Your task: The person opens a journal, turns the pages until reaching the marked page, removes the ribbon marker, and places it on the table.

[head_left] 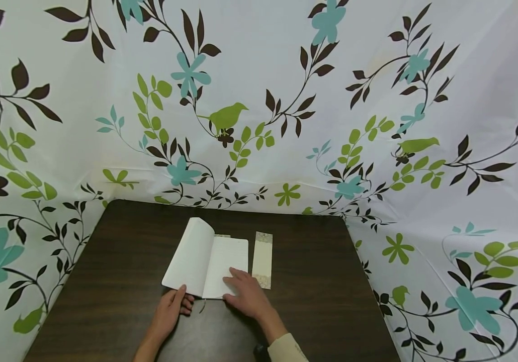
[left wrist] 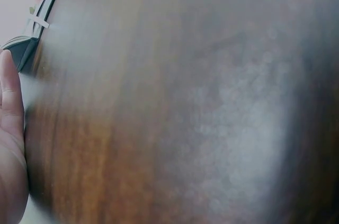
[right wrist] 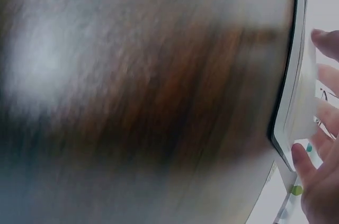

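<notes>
An open notebook (head_left: 229, 261) with blank-looking white pages lies on the dark table, its left side tilted up and curving. My left hand (head_left: 168, 311) grips the lower edge of that left side, thumb on top and fingers underneath. On the right page rests my right hand (head_left: 250, 294), its fingers spread. A thin ribbon (head_left: 202, 305) hangs out at the bottom of the spine. In the left wrist view, the left thumb (left wrist: 9, 86) is beside the notebook's dark cover (left wrist: 22, 52). The right wrist view shows the right hand (right wrist: 323, 181) over the pages.
Just right of the notebook lies a cream paper strip (head_left: 262, 259) with patterned ends. A similar piece (head_left: 223, 236) peeks out behind the notebook's top edge. The brown wooden table (head_left: 322, 301) meets a white curtain (head_left: 250, 60) printed with leaves, flowers and birds.
</notes>
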Demonstrator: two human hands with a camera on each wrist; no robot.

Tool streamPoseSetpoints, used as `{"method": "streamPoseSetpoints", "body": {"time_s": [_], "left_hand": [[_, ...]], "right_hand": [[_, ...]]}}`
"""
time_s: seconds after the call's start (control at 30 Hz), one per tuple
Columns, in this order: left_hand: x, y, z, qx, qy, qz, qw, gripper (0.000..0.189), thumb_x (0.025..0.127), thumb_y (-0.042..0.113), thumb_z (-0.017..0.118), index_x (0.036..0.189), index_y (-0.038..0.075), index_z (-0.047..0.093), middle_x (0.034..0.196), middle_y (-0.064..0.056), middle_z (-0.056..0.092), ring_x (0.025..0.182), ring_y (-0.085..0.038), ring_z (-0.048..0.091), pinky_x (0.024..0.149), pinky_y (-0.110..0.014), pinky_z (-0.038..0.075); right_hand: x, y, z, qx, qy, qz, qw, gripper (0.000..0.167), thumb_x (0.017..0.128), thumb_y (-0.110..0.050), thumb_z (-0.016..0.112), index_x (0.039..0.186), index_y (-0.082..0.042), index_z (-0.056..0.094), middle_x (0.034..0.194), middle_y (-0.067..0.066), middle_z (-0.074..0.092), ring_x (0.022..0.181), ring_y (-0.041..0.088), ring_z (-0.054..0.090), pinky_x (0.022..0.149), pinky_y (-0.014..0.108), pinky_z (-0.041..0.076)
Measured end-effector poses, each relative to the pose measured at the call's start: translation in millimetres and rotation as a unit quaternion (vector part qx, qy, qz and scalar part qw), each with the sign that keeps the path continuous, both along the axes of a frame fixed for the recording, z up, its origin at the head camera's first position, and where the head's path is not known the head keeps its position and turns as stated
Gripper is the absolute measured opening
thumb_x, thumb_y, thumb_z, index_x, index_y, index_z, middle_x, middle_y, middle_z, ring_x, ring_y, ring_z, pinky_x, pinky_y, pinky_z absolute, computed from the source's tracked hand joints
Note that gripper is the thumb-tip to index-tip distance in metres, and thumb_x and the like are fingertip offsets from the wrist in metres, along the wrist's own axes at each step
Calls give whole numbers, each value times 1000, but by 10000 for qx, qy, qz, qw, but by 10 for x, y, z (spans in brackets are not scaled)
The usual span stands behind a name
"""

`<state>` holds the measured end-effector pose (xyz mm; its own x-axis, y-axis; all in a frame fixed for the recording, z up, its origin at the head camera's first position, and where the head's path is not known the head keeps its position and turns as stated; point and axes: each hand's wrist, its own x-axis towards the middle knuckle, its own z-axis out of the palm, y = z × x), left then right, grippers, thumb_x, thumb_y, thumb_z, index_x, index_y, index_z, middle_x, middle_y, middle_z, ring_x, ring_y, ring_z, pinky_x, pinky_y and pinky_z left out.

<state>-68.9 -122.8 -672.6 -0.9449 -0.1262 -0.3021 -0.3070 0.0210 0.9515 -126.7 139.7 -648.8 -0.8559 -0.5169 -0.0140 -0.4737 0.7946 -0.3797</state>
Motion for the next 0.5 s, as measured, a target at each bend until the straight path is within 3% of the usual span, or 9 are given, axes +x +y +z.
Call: {"method": "streamPoseSetpoints", "body": {"time_s": [0.27, 0.5], "left_hand": [[-7, -1, -7, -17, 48, 3, 10000, 51, 117, 35, 49, 102, -9, 68, 89, -13, 73, 70, -14, 70, 67, -30, 66], [-2, -7, 6, -17, -17, -38, 10000, 50, 117, 36, 49, 104, -9, 68, 91, -13, 73, 71, -15, 70, 68, -30, 66]], "right_hand": [[22, 56, 63, 245, 281, 241, 9990, 36, 105, -34, 71, 138, -22, 73, 154, 1, 63, 142, 22, 60, 114, 43, 55], [63, 89, 57, 287, 444, 256, 9983, 34, 105, -32, 71, 137, -24, 72, 149, -1, 67, 137, 21, 63, 111, 41, 57]]}}
